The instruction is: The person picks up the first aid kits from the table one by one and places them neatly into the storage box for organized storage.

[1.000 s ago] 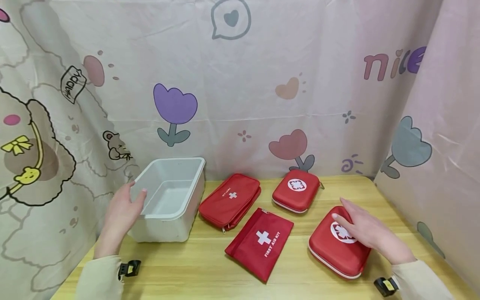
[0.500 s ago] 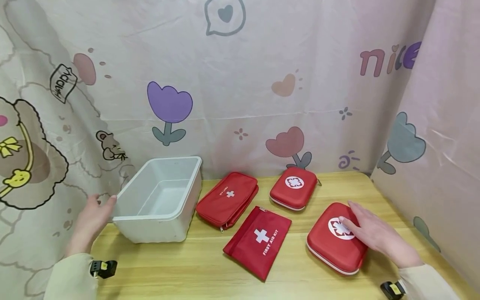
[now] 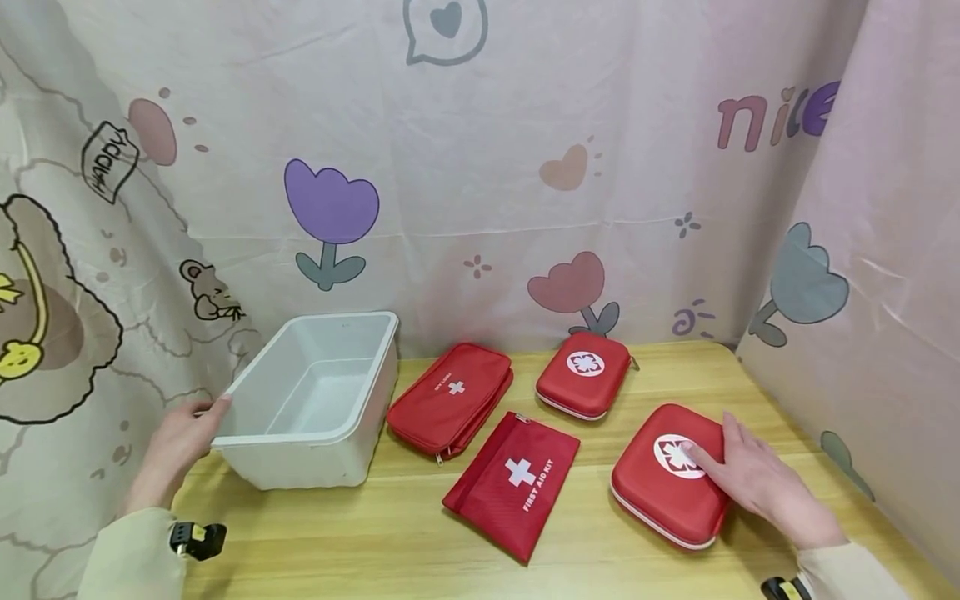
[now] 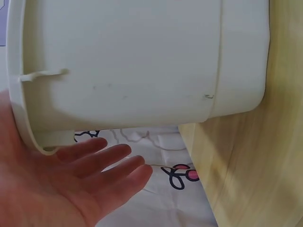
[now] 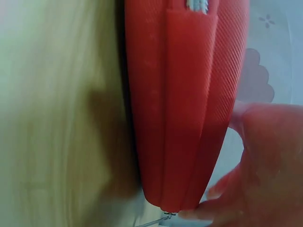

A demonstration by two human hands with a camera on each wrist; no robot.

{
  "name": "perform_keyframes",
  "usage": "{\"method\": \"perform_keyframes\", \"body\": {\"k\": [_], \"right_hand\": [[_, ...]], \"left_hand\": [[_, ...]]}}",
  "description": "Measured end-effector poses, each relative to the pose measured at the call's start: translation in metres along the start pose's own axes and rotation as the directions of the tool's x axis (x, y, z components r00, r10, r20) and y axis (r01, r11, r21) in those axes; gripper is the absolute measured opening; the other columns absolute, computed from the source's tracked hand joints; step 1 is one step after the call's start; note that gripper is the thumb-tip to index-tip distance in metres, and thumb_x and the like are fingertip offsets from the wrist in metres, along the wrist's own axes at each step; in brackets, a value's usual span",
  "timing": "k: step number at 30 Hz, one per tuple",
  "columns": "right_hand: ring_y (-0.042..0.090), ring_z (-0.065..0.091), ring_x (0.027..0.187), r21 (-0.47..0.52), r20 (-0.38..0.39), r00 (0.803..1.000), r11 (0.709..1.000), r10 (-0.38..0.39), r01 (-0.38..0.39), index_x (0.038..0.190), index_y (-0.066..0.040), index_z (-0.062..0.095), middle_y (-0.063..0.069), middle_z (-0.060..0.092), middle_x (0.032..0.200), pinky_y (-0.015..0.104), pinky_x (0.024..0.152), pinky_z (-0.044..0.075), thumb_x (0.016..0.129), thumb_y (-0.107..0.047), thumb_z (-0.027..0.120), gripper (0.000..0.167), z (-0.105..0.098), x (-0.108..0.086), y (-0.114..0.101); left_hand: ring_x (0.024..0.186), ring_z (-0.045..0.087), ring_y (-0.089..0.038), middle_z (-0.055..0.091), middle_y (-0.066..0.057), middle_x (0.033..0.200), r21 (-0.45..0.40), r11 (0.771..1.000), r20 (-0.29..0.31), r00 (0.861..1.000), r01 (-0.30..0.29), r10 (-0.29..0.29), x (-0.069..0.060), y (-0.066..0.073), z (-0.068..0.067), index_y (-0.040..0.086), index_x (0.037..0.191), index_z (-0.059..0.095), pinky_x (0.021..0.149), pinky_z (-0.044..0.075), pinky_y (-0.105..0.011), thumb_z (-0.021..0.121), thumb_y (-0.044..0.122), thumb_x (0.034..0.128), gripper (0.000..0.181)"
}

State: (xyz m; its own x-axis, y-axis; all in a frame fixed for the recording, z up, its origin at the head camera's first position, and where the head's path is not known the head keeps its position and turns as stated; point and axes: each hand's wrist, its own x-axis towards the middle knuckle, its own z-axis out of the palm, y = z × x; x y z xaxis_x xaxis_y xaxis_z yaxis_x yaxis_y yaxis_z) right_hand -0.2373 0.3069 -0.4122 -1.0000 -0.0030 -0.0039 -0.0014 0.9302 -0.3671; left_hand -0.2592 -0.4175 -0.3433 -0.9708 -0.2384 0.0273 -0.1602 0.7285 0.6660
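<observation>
In the head view my left hand (image 3: 176, 446) is at the front left corner of the white bin (image 3: 303, 460), its thumb by the rim. The left wrist view has the fingers (image 4: 111, 172) loosely extended beside the bin's outer wall (image 4: 142, 61), not curled round it. My right hand (image 3: 768, 483) rests on the right part of the larger red hard case (image 3: 660, 492), thumb on its white emblem. From the right wrist, a fingertip touches the end of the case (image 5: 184, 113) near its zipper; the hand (image 5: 265, 165) is not wrapped round it.
Between bin and hands' case lie a red zipped case (image 3: 442, 408), a flat red pouch (image 3: 502, 508) and a smaller red hard case (image 3: 581, 387) on the wooden table (image 3: 360, 550). A printed curtain (image 3: 450, 167) stands behind and at both sides.
My left hand has moved left to the bin's front corner, uncovering its left rim. My right hand has slid slightly right on the larger case. The view has shifted a little.
</observation>
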Motion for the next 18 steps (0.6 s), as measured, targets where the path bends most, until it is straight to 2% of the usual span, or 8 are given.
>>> {"method": "perform_keyframes", "body": {"k": [3,8,13,18], "right_hand": [[0.07,0.026,0.117,-0.016,0.034,0.997,0.998,0.064,-0.064,0.141,0.025,0.003,0.052,0.022,0.134,0.073,0.094,0.03,0.093,-0.071,0.038,0.113,-0.002,-0.003,-0.001],[0.066,0.039,0.11,-0.022,0.053,0.994,0.995,0.097,-0.096,0.139,0.026,-0.005,0.051,0.029,0.131,0.069,0.087,0.038,0.091,-0.075,0.034,0.118,-0.004,-0.007,-0.006],[0.058,0.05,0.103,-0.007,0.061,0.993,0.995,0.104,-0.104,0.139,0.025,-0.01,0.049,0.039,0.125,0.063,0.082,0.043,0.092,-0.075,0.034,0.119,-0.003,-0.009,-0.01],[0.047,0.057,0.09,-0.011,0.106,0.985,0.991,0.137,-0.136,0.137,0.025,-0.015,0.039,0.055,0.105,0.057,0.073,0.045,0.091,-0.076,0.033,0.121,-0.002,-0.011,-0.013]], "left_hand": [[0.117,0.04,-0.053,0.029,-0.043,0.137,-0.056,0.998,0.039,0.999,-0.001,0.003,0.002,-0.002,0.001,-0.02,0.141,0.023,0.079,0.051,-0.048,0.026,0.051,0.1033,0.081],[0.124,0.033,-0.055,0.023,-0.045,0.14,-0.116,0.993,0.11,0.994,0.019,-0.006,0.003,-0.004,0.0,-0.022,0.144,0.013,0.089,0.046,-0.059,0.024,0.051,0.1036,0.084],[0.124,0.032,-0.056,0.022,-0.045,0.141,-0.119,0.993,0.143,0.99,0.011,0.006,0.003,-0.005,-0.001,-0.021,0.144,0.011,0.089,0.047,-0.057,0.021,0.051,0.1038,0.083],[0.125,0.028,-0.056,0.02,-0.044,0.142,-0.11,0.994,0.159,0.987,0.015,0.003,0.003,-0.004,-0.001,-0.02,0.145,0.011,0.093,0.042,-0.061,0.019,0.05,0.1039,0.082]]}}
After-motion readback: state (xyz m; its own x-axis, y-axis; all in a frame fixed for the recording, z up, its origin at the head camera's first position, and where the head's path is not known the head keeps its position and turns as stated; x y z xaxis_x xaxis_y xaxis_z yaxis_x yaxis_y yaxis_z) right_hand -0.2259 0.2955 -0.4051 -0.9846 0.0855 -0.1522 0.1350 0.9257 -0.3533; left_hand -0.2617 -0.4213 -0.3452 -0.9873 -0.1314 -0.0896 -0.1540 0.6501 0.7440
